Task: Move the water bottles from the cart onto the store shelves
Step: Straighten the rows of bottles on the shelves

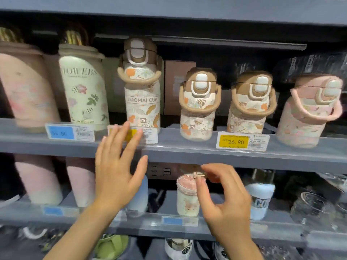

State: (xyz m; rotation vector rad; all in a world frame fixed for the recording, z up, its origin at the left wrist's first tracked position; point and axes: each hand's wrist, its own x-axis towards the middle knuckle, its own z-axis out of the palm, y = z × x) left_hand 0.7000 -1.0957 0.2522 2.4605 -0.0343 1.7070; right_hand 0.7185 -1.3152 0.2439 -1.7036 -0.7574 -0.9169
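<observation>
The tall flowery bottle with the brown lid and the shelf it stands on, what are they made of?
The tall flowery bottle looks like hard plastic or coated metal; its printed leaf pattern has a smooth, matte look, so I cannot tell which. Its brown lid and loop handle look like soft-matte plastic or rubbery silicone. The shelf looks like grey painted metal, with a clear glossy plastic strip holding price tags.

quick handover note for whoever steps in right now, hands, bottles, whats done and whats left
Left hand: open, fingers spread, nothing in its grip, in front of the upper shelf edge.
Right hand: empty, fingers loosely curled, in front of the small pink-lidded bottle on the lower shelf.
On the upper shelf: a tall OMAI CUP bottle, two short ones and a pink bottle, all upright.
Cart not in view, so what remains cannot be told. Likely next: fetch another bottle.
</observation>
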